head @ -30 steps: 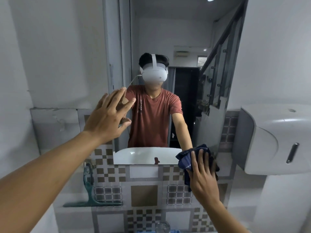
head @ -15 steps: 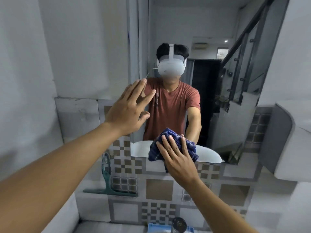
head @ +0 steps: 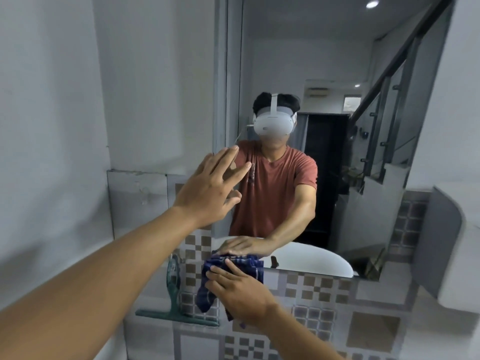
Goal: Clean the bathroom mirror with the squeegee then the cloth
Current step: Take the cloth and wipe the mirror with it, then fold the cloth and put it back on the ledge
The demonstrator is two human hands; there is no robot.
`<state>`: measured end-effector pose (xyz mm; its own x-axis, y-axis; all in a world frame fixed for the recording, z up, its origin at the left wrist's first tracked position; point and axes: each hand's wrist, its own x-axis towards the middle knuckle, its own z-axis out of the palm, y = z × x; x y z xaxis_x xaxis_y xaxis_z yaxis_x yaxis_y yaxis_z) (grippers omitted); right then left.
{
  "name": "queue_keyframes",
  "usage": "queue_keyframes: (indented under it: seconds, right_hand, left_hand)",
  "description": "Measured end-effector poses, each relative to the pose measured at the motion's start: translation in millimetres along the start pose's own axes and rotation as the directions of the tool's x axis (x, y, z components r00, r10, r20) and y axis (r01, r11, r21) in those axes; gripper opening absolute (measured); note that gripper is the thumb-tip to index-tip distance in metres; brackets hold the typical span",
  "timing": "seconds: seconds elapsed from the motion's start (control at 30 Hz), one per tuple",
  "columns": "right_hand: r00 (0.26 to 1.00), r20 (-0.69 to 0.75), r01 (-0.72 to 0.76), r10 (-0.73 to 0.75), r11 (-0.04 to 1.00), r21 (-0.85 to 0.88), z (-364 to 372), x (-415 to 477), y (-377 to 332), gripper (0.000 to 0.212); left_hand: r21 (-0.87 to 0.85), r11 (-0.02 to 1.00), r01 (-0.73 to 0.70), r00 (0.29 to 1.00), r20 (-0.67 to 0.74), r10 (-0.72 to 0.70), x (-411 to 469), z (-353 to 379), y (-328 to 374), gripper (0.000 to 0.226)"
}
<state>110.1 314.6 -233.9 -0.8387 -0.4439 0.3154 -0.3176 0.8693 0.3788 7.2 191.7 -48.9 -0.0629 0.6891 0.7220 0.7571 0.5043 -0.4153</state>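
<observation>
The bathroom mirror (head: pixel 337 61) hangs on the wall ahead and reflects a person in a red shirt. My right hand (head: pixel 239 289) presses a dark blue checked cloth (head: pixel 207 287) against the mirror's bottom left corner, part of the cloth hanging down over the tiles. My left hand (head: pixel 210 188) is raised with fingers spread, flat at the mirror's left edge, holding nothing. A green squeegee (head: pixel 176 302) stands upright against the tiled wall below my left arm, blade down, untouched.
A white dispenser (head: pixel 454 250) juts from the wall on the right, close to the mirror's lower right corner. Grey and brown patterned tiles (head: pixel 324 289) cover the wall under the mirror. A plain grey wall (head: pixel 52 126) stands at the left.
My right hand has slid the cloth leftward along the mirror's bottom edge, from the right side to the bottom left corner. My left hand stayed raised at the mirror's left edge.
</observation>
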Motion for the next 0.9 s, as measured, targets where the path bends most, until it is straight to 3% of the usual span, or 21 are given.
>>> queue_keyframes:
  seconds: [0.1, 0.2, 0.3, 0.33, 0.4, 0.47, 0.53, 0.63, 0.73, 0.83, 0.9]
  right_hand:
    - [0.966, -0.112, -0.181, 0.232, 0.921, 0.344, -26, -9, -12, 0.038]
    - [0.823, -0.203, -0.325, 0.531, 0.733, 0.597, -57, -17, -16, 0.026]
    - [0.703, -0.074, -0.341, 0.708, 0.426, 0.838, -89, -24, -14, 0.018]
    - [0.689, -0.014, -0.305, 0.724, 0.307, 0.902, -99, -27, -13, 0.020]
    - [0.671, 0.061, -0.205, 0.739, 0.106, 0.973, -118, -31, -12, 0.023]
    - [0.687, 0.135, -0.094, 0.714, -0.097, 0.991, -136, -34, -14, 0.025]
    - [0.715, 0.206, -0.022, 0.668, -0.274, 0.962, -153, -34, -16, 0.030]
    - [0.767, 0.240, 0.053, 0.596, -0.431, 0.901, -173, -30, -23, 0.034]
    - [0.766, 0.339, 0.030, 0.546, -0.558, 0.830, -181, -20, -29, 0.034]
    - [0.717, 0.484, -0.027, 0.501, -0.675, 0.737, -175, -10, -31, 0.045]
    - [0.741, 0.486, -0.028, 0.463, -0.702, 0.712, -174, -5, -32, 0.055]
  left_hand:
    - [-0.026, 1.000, 0.009, 0.999, 0.032, -0.009, -1, -6, 1, 0.073]
    - [-0.091, 0.995, 0.043, 0.996, 0.076, -0.037, -8, -18, 2, 0.065]
    - [-0.272, 0.948, 0.163, 0.982, 0.139, -0.129, -26, -36, 7, 0.055]
    - [-0.368, 0.898, 0.242, 0.967, 0.166, -0.192, -33, -43, 9, 0.050]
    - [-0.567, 0.702, 0.431, 0.902, 0.298, -0.314, -45, -58, 16, 0.041]
    - [-0.669, 0.457, 0.586, 0.810, 0.496, -0.313, -56, -72, 20, 0.038]
    - [-0.688, 0.288, 0.666, 0.745, 0.629, -0.220, -68, -81, 20, 0.038]
    - [-0.736, 0.130, 0.665, 0.747, 0.655, -0.114, -83, -87, 13, 0.025]
    - [-0.759, 0.102, 0.643, 0.760, 0.616, -0.208, -88, -96, 6, 0.013]
    - [-0.741, 0.236, 0.629, 0.769, 0.548, -0.329, -90, -107, 2, 0.021]
    - [-0.718, 0.295, 0.631, 0.766, 0.515, -0.384, -91, -114, -6, 0.028]
